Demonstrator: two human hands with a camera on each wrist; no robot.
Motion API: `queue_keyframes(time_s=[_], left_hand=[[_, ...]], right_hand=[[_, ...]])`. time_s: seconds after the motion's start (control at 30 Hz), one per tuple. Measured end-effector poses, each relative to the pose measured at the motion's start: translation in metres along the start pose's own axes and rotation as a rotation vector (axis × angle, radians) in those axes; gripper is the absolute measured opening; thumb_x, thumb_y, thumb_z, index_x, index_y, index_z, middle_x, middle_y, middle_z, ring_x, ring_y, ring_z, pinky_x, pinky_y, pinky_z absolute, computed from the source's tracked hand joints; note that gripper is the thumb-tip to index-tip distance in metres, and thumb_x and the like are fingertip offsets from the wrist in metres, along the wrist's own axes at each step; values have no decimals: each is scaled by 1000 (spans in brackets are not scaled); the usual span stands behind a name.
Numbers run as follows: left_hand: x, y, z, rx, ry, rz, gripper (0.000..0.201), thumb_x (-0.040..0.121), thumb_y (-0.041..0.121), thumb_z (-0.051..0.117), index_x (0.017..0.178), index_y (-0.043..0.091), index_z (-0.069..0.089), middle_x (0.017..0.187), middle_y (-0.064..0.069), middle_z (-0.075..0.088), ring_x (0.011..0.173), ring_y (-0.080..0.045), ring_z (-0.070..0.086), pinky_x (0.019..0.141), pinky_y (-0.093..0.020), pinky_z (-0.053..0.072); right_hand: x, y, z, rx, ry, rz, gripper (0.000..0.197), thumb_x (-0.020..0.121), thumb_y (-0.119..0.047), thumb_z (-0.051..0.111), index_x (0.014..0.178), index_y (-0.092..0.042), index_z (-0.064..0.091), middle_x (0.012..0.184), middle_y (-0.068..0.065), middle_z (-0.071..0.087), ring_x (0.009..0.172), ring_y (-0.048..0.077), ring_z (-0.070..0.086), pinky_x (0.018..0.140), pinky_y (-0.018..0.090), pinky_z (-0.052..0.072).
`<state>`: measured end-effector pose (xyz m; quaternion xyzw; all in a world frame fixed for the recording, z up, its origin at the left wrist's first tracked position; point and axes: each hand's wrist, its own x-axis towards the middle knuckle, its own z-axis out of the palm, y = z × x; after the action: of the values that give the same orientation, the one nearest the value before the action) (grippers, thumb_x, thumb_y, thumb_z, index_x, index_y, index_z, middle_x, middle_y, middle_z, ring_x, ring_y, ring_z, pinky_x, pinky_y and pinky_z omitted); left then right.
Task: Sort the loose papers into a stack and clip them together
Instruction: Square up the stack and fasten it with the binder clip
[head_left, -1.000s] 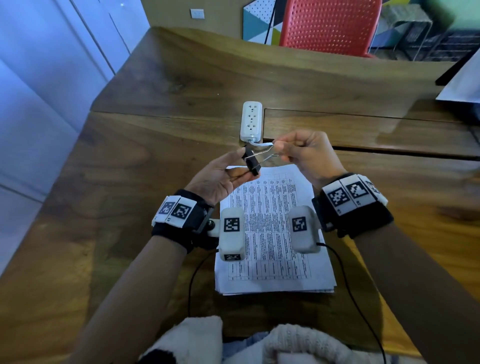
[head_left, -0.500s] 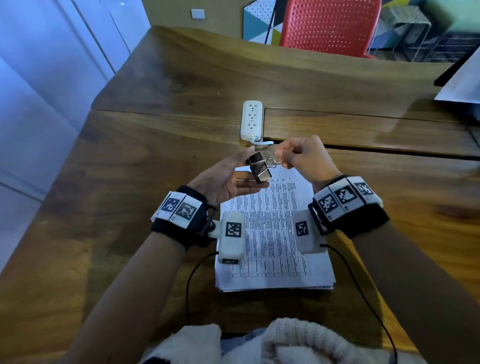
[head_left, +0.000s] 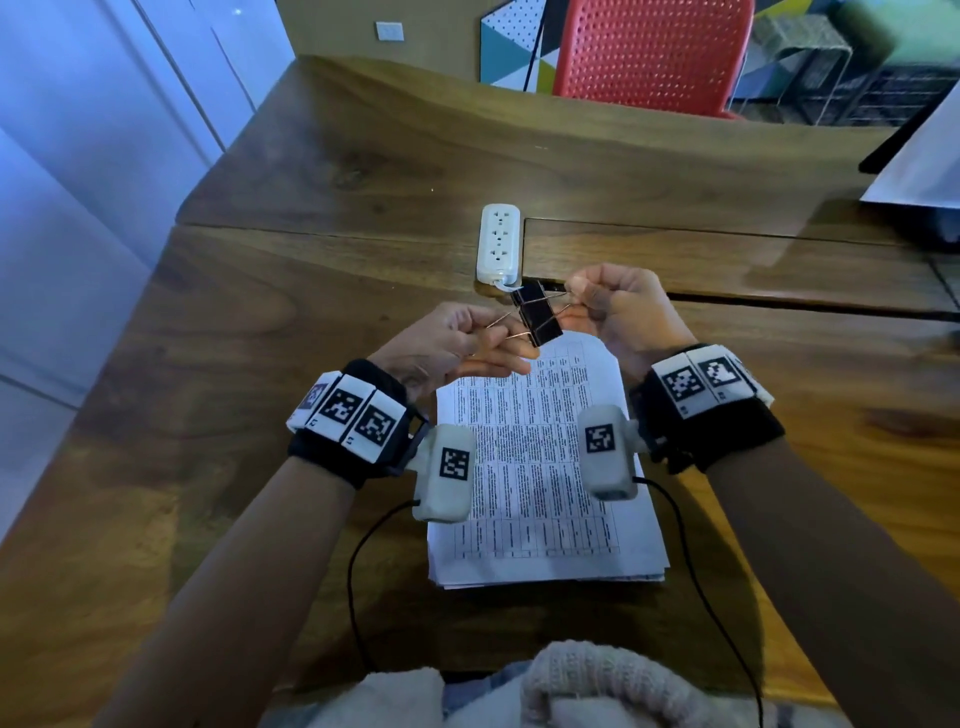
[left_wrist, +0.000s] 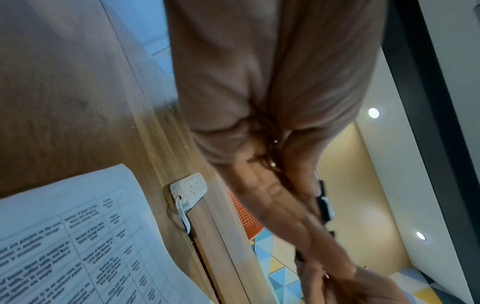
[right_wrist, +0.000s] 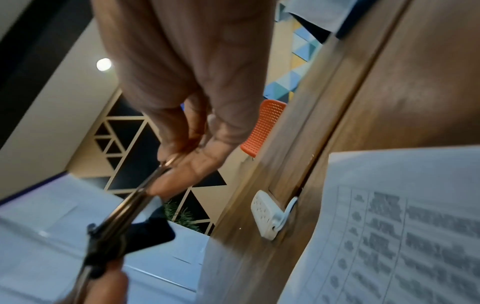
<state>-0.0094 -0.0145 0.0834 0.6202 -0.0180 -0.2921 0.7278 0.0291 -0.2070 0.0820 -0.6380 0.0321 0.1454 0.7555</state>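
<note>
A stack of printed papers (head_left: 545, 467) lies flat on the wooden table (head_left: 260, 364) in front of me. Above its far end both hands hold a black binder clip (head_left: 537, 319) in the air. My left hand (head_left: 493, 332) pinches a wire handle on the clip's left side. My right hand (head_left: 576, 293) pinches the wire handles on its right side. In the right wrist view the handles run from the right fingers (right_wrist: 182, 164) down to the black clip body (right_wrist: 145, 236). The left wrist view shows mostly the left palm (left_wrist: 259, 92) and the paper (left_wrist: 78, 236).
A white power strip (head_left: 498, 244) lies on the table just beyond the hands, beside a seam in the tabletop. A red chair (head_left: 654, 52) stands behind the far edge. A white sheet (head_left: 924, 161) overhangs the table's right end.
The left hand went from an open palm under the clip to pinching one of its wire handles. The clip has turned and now stretches between both hands.
</note>
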Motion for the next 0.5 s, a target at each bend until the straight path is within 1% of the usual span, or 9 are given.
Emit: queue_keyframes(time_s=[0.1, 0.2, 0.23, 0.3, 0.33, 0.4, 0.43, 0.47, 0.5], left_hand=[[1, -3, -4, -28, 58, 95, 25, 96, -1, 37, 85, 7, 59, 69, 1, 74, 60, -4, 70, 61, -14, 56], [5, -7, -7, -16, 173, 179, 32, 94, 0, 45, 70, 14, 61, 65, 6, 69, 59, -2, 64, 57, -10, 50], [7, -9, -8, 4, 202, 204, 39, 93, 1, 46, 64, 20, 63, 66, 7, 67, 61, -2, 60, 55, -9, 47], [10, -12, -7, 32, 235, 257, 48, 94, 4, 46, 56, 26, 65, 73, 2, 60, 68, -5, 52, 54, -9, 40], [11, -13, -7, 44, 243, 282, 48, 95, 6, 45, 56, 27, 63, 75, 2, 56, 69, -6, 48, 54, -10, 37], [13, -12, -6, 43, 264, 318, 44, 98, 7, 41, 60, 25, 55, 71, 9, 54, 68, -4, 43, 55, -12, 33], [14, -11, -5, 34, 274, 326, 42, 98, 6, 38, 62, 24, 49, 67, 15, 56, 65, -1, 42, 56, -14, 31], [15, -10, -4, 22, 285, 326, 43, 99, 7, 36, 61, 24, 47, 63, 19, 56, 61, 2, 44, 57, -16, 30], [17, -9, -3, -2, 283, 329, 44, 98, 12, 36, 59, 25, 50, 62, 20, 57, 59, 4, 46, 57, -18, 29]], right_hand=[[-4, -3, 4, 118, -66, 29, 23, 93, 1, 42, 73, -3, 52, 48, -5, 62, 48, 5, 62, 54, 17, 55], [-8, -2, 10, 189, -105, 51, 22, 94, 1, 41, 74, -1, 52, 51, -3, 63, 51, 8, 64, 58, 18, 57], [-9, -2, 11, 205, -102, 55, 23, 94, 1, 42, 74, -1, 53, 51, -3, 62, 51, 8, 64, 58, 18, 57], [-9, 0, 14, 241, -84, 58, 24, 94, 2, 42, 73, -1, 54, 51, -2, 60, 51, 9, 63, 57, 19, 57], [-9, 0, 16, 263, -76, 60, 25, 94, 2, 41, 73, -1, 55, 52, -1, 60, 50, 9, 62, 56, 19, 56], [-9, 1, 20, 324, -64, 66, 26, 94, 3, 40, 72, 0, 54, 52, 0, 60, 52, 9, 62, 56, 18, 56], [-9, 1, 21, 355, -62, 68, 26, 94, 3, 40, 72, 0, 53, 52, 0, 60, 53, 9, 63, 57, 18, 57], [-9, 0, 22, 384, -59, 69, 25, 94, 4, 40, 72, 0, 52, 52, 0, 61, 54, 10, 64, 58, 18, 57], [-10, 0, 24, 407, -56, 70, 25, 94, 4, 40, 72, 0, 52, 51, 0, 61, 54, 10, 64, 58, 17, 57]])
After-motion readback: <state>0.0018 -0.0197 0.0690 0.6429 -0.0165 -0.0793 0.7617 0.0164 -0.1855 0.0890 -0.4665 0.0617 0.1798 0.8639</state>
